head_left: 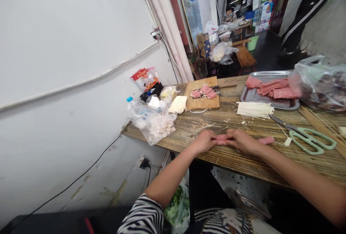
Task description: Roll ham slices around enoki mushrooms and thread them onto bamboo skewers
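My left hand (pixel 205 140) and my right hand (pixel 242 141) meet on the wooden table (pixel 243 154), fingers curled around a small pink meat roll (pixel 222 137) held between them. A second pink roll (pixel 266 140) lies just right of my right hand. A bundle of enoki mushrooms (pixel 254 109) lies beyond my hands. Behind it a metal tray (pixel 250 95) holds pink meat slices (pixel 273 88). Green-handled scissors (pixel 310 138) lie to the right.
A cutting board (pixel 201 102) carries skewered pink rolls (pixel 204 92), with another enoki bundle (pixel 178 105) beside it. Plastic bags (pixel 154 122) sit at the table's left end, a large bag (pixel 321 82) at the right. Bamboo skewers (pixel 324 122) lie far right. A person's dark-trousered leg (pixel 305 10) stands behind.
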A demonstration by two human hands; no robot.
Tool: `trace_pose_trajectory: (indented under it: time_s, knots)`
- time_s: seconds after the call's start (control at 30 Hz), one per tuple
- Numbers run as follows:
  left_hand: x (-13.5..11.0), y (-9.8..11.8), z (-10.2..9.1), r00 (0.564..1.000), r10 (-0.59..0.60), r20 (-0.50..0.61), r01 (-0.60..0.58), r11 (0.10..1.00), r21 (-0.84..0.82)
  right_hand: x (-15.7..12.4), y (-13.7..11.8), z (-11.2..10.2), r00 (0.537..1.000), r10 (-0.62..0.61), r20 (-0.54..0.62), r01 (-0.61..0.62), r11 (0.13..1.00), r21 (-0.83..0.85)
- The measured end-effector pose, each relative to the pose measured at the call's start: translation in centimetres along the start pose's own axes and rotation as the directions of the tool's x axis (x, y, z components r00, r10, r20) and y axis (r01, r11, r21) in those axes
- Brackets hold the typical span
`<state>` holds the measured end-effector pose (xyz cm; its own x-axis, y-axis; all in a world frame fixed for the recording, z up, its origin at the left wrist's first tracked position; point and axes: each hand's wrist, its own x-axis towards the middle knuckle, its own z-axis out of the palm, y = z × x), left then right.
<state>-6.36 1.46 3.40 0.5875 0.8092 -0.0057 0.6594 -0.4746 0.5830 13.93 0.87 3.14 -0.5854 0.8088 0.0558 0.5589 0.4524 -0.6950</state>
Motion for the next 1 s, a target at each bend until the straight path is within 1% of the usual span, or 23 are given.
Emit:
trace_pose_trajectory:
  time_s: [0.07, 0.13, 0.17, 0.23, 0.3, 0.37, 0.5, 0.67, 0.8, 0.87, 1.0]
  knots:
    - [-0.3, 0.3, 0.2, 0.999, -0.028, -0.044, 0.028, 1.0, 0.008, 0.5, 0.3, -0.2, 0.998, 0.044, 0.049, -0.044, 0.999, 0.011]
    - [-0.8, 0.6, 0.6, 0.993, -0.022, -0.116, 0.029, 0.998, 0.064, 1.0, 0.7, -0.4, 0.994, 0.068, 0.085, -0.068, 0.998, 0.0]
    - [-1.1, 0.8, 0.8, 0.987, -0.001, -0.161, 0.019, 0.994, 0.111, 1.2, 0.9, -0.5, 0.993, 0.073, 0.094, -0.073, 0.997, -0.008]
    - [-1.5, 1.1, 1.3, 0.97, 0.079, -0.229, -0.029, 0.976, 0.216, 1.5, 1.3, -0.6, 0.991, 0.073, 0.115, -0.074, 0.997, -0.001]
    - [-1.8, 1.4, 1.8, 0.954, 0.177, -0.242, -0.102, 0.951, 0.29, 1.7, 1.6, -0.7, 0.986, 0.077, 0.146, -0.081, 0.996, 0.021]
    - [-2.0, 1.5, 2.2, 0.942, 0.24, -0.234, -0.156, 0.932, 0.327, 1.9, 1.7, -0.8, 0.98, 0.09, 0.176, -0.097, 0.995, 0.031]
    - [-2.0, 1.3, 3.0, 0.918, 0.267, -0.293, -0.143, 0.913, 0.382, 2.3, 1.6, -0.9, 0.974, 0.119, 0.193, -0.126, 0.992, 0.021]
    - [-2.1, 0.7, 3.6, 0.906, 0.299, -0.298, -0.164, 0.9, 0.403, 2.7, 1.6, -1.2, 0.967, 0.13, 0.22, -0.138, 0.99, 0.023]
    - [-1.9, 0.1, 3.6, 0.904, 0.317, -0.287, -0.2, 0.907, 0.371, 2.6, 1.4, -1.3, 0.962, 0.141, 0.236, -0.151, 0.988, 0.025]
    - [-1.6, 0.1, 3.4, 0.916, 0.295, -0.272, -0.198, 0.922, 0.333, 2.4, 1.3, -1.3, 0.963, 0.142, 0.228, -0.154, 0.987, 0.035]
    - [-1.1, 0.6, 2.5, 0.959, 0.2, -0.2, -0.134, 0.943, 0.303, 2.2, 1.3, -1.2, 0.973, 0.131, 0.19, -0.137, 0.99, 0.019]
